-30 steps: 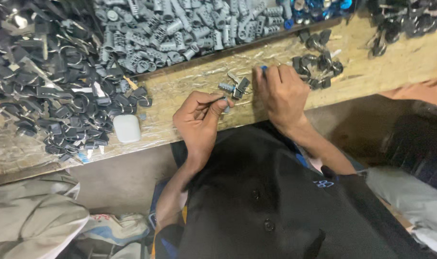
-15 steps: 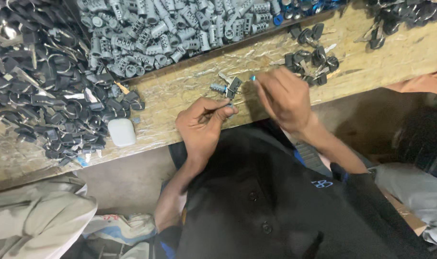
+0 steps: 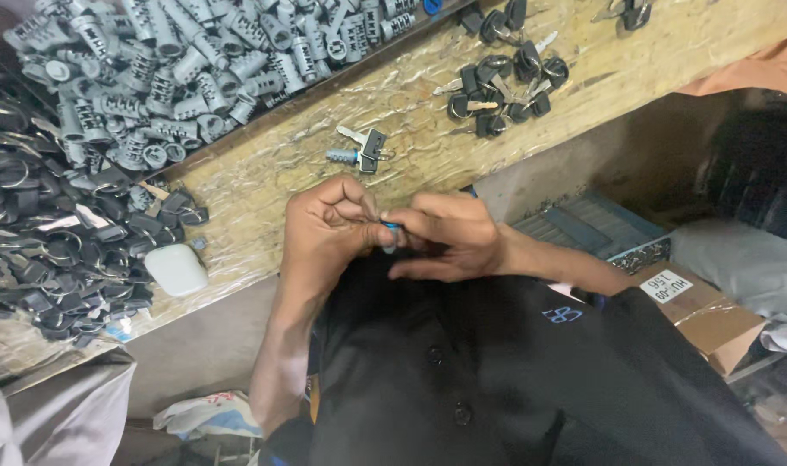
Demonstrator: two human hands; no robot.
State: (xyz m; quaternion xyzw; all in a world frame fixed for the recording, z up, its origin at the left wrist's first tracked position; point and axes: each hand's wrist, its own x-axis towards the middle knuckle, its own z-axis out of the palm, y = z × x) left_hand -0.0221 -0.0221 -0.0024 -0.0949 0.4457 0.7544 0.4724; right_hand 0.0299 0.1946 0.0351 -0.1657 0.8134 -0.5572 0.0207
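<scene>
My left hand [image 3: 329,229] and my right hand [image 3: 454,237] meet in front of my black shirt, just below the edge of the wooden bench [image 3: 264,203]. Their fingertips pinch a small blue-tipped part [image 3: 392,231] between them; most of it is hidden by the fingers. On the bench above the hands lie a grey lock cylinder [image 3: 342,156] and a black-headed key [image 3: 372,142]. A cluster of black-headed keys [image 3: 501,82] lies further right.
A tray of several grey lock cylinders [image 3: 195,69] fills the back left. A heap of black key parts with rings [image 3: 48,242] covers the bench's left end, with a small white case [image 3: 176,269] beside it. A cardboard box [image 3: 695,306] stands lower right.
Both hands have drawn back from the bench top toward my body and come together. The right hand left the keys and now pinches the small part with the left.
</scene>
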